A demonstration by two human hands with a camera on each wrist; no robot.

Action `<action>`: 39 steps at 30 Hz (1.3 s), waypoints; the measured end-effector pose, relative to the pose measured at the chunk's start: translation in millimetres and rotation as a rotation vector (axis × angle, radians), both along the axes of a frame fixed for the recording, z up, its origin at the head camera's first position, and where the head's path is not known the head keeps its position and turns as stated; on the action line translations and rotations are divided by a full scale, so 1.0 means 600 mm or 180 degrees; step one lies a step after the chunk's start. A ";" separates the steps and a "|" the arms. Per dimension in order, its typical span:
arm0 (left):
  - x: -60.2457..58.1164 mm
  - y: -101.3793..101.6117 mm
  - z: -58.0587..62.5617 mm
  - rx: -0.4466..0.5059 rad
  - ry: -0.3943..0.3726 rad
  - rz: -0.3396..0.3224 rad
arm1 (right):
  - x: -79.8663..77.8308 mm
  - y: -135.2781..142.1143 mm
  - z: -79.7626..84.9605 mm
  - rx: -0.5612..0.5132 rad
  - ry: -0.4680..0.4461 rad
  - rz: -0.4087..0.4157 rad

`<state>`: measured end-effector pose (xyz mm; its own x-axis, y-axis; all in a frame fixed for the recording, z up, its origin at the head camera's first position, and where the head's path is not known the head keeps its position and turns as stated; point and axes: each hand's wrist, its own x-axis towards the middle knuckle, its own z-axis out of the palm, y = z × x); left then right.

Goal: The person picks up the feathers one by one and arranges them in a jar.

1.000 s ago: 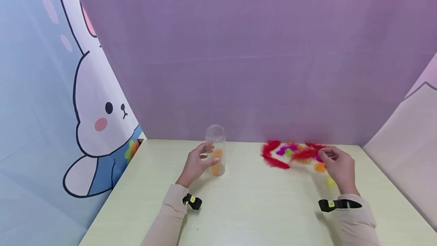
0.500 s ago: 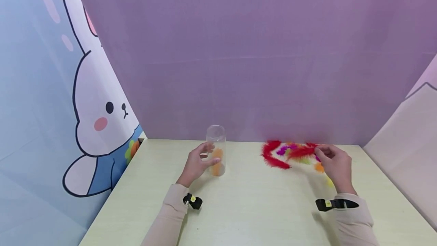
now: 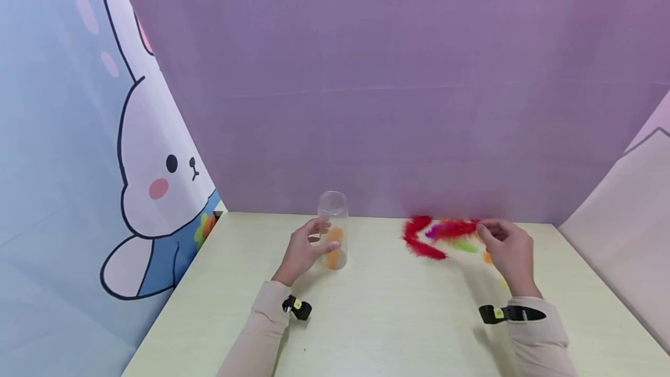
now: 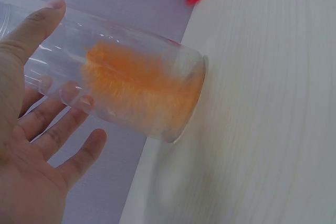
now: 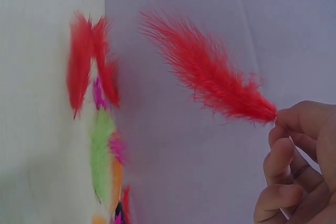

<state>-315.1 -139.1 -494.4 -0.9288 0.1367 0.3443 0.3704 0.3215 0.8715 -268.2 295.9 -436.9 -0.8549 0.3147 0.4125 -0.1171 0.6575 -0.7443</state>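
Note:
A tall clear jar [image 3: 332,205] stands upright on the table with a fluffy orange feather [image 4: 136,80] inside. My left hand [image 3: 300,252] holds it from the left, the thumb on the near side and the fingers behind the wall. My right hand [image 3: 510,258] pinches a red feather [image 5: 210,72] by its quill end between thumb and forefinger. The plume points left, raised above the other feathers. In the head view it partly hides the pile beneath.
Two red feathers [image 3: 423,247] lie toward the table's back edge. Beside them are a green feather [image 5: 102,148], a purple one [image 5: 100,94] and several orange and magenta bits. A purple cloth [image 3: 398,103] rises behind the table, with a rabbit-print cloth [image 3: 141,162] at left.
My right hand has moved slightly left, carrying the red feather across the pile. More of the green feather shows. The left hand and the jar have stayed in place.

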 end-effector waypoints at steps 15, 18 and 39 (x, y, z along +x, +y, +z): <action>-0.001 0.002 0.000 0.0141 -0.0025 0.0007 | 0.011 -0.051 0.037 0.0075 0.0206 0.0060; 0.000 0.003 0.000 0.0146 -0.0018 0.0014 | 0.010 -0.060 0.047 0.0102 0.0268 0.0087; 0.001 0.001 0.001 0.0047 0.0025 -0.0006 | -0.007 -0.133 0.095 0.0209 0.0879 0.0431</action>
<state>-314.3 -138.7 -493.9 -0.9258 0.1332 0.3537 0.3779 0.3079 0.8732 -272.3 216.1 -379.7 -0.7400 0.1707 0.6505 -0.3987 0.6676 -0.6287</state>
